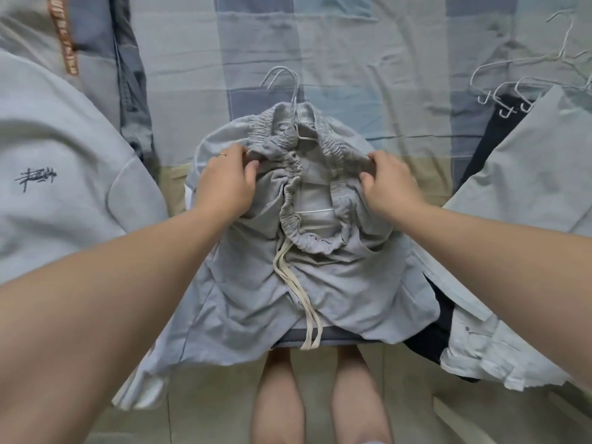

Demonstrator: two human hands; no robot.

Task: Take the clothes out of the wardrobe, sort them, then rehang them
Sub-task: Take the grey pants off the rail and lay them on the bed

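We grip the elastic waistband of the grey shorts (320, 283) at both sides: our left hand (224, 184) pinches its left edge and our right hand (389, 184) its right edge. The shorts lie on the checked bed sheet (320, 33), with the cream drawstring (298, 293) trailing toward the bed's near edge. A white wire hanger (315, 211) sits inside the waist opening, and its hook projects beyond the waistband. A grey sweatshirt (64, 155) lies to the left. To the right lie a pale shirt (544, 171), a dark garment (490, 145) and several loose hangers (528, 78).
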